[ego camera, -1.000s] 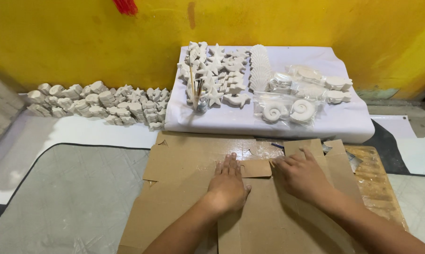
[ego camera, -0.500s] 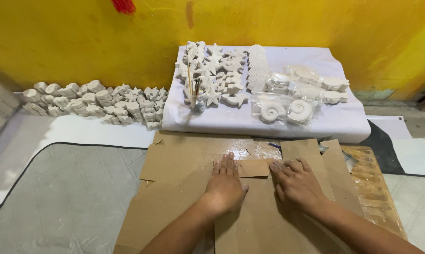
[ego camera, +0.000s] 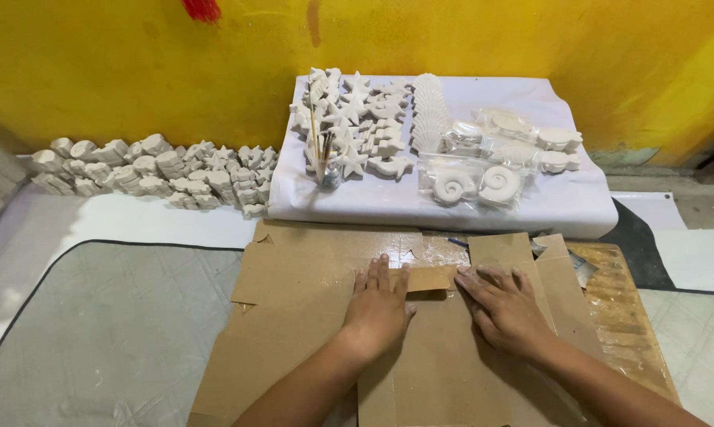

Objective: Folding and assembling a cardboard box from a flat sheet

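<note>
Little has shifted since the earlier frames: both hands are still pressed flat on the brown cardboard sheets (ego camera: pixel 309 316), only the view has drifted slightly. A narrow cardboard strip (ego camera: pixel 429 278) is lodged between the left hand (ego camera: pixel 380 304) and the right hand (ego camera: pixel 503 304); the fingers of both hands are laid out flat and lightly spread, pinching nothing. The strip is best kept level by even, downward palm pressure, with the overlapping sheets held square so that nothing slips.

Behind the cardboard, a white-covered low platform (ego camera: pixel 562 209) is stacked with white plaster starfish (ego camera: pixel 357 119), scallop-shell casts (ego camera: pixel 429 111) and 2 bagged spiral shells (ego camera: pixel 475 186), beside a small jar of brushes (ego camera: pixel 327 170). More white casts (ego camera: pixel 151 170) are lined along the yellow wall (ego camera: pixel 135 71). A grey mat (ego camera: pixel 96 332) is spread at the left, and a stained wooden board (ego camera: pixel 617 316) is partly covered at the right. Nothing is seen blocking the hands.
</note>
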